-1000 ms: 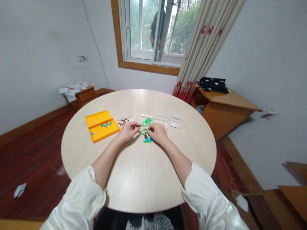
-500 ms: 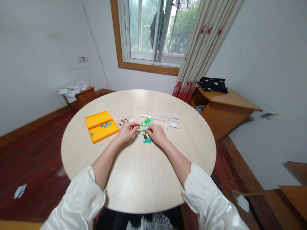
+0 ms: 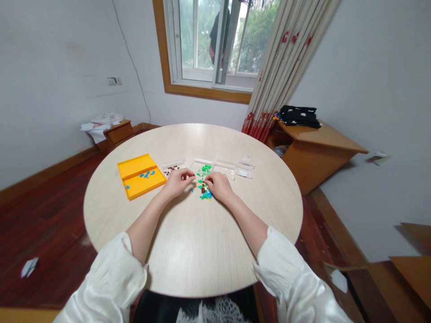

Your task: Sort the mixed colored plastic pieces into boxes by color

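Thumb and finger of my left hand are pinched together just left of a loose pile of small building bricks; what sits between the tips is too small to make out. Green, blue, brown and yellow pieces are mixed in that pile. My right hand reaches in from the pile's right side, fingers curled together and their tips at its edge, hiding whatever they grip. Green bricks lie in a clear tray behind the pile. Brown bricks fill another clear tray, partly behind my left hand.
An open yellow case with several blue bricks lies on the left of the round table. Right of the green bricks stand a clear tray with a few pale pieces and a clear lidded box.
Both hands stay nearly in place beside the pile, with only slight finger movement. The whole view has shifted a little. The cases and trays stand as before.
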Action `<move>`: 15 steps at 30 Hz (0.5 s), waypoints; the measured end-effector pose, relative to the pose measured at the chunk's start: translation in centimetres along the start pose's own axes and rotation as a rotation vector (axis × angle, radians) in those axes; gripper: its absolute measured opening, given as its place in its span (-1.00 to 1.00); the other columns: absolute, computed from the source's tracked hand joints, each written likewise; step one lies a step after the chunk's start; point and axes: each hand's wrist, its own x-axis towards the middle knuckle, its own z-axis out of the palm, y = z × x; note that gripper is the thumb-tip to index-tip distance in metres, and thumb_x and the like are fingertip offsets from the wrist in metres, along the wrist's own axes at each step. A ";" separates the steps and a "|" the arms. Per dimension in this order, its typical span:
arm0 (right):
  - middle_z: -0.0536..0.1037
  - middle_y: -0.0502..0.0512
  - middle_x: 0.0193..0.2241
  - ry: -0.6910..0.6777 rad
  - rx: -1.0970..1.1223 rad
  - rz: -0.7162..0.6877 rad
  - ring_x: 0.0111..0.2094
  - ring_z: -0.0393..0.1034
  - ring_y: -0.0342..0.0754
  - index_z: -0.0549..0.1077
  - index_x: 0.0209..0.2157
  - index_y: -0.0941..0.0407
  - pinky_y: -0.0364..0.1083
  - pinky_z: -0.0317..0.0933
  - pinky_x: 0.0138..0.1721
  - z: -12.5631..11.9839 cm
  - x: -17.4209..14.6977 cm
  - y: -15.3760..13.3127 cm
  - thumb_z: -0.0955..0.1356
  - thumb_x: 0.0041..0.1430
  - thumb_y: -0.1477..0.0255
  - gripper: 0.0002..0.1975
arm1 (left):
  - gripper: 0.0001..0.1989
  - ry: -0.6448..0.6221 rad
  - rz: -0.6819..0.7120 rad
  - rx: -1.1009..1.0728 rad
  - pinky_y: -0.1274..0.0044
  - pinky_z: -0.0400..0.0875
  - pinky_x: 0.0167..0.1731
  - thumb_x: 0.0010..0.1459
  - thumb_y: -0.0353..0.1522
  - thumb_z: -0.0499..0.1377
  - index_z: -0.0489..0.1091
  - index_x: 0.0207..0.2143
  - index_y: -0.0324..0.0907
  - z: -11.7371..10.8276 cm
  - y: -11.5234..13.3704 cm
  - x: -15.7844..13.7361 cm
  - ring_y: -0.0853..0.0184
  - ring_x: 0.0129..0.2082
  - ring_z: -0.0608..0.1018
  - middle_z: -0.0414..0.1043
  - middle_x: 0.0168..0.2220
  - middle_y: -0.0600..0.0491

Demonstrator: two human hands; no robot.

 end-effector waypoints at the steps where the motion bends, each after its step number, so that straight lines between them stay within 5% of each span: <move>1: 0.56 0.11 -0.29 0.000 -0.005 -0.003 -0.19 0.34 -0.04 0.52 -0.37 0.13 -0.10 0.05 -0.18 0.0 0.0 0.0 0.33 0.14 0.46 -0.89 | -0.88 0.006 0.002 0.003 0.56 0.23 -0.49 -0.03 -0.35 0.16 0.44 -0.47 -0.22 0.0 0.0 0.0 0.43 -0.56 0.31 0.40 -0.56 0.11; 15: 0.55 0.12 -0.31 -0.015 -0.001 0.000 -0.18 0.33 -0.05 0.53 -0.39 0.14 -0.10 0.07 -0.15 -0.2 -0.1 0.0 0.32 0.13 0.48 -0.87 | -0.82 0.020 0.010 0.010 0.55 0.25 -0.46 0.01 -0.33 0.11 0.46 -0.40 -0.23 0.1 -0.7 0.2 0.41 -0.53 0.35 0.45 -0.49 0.05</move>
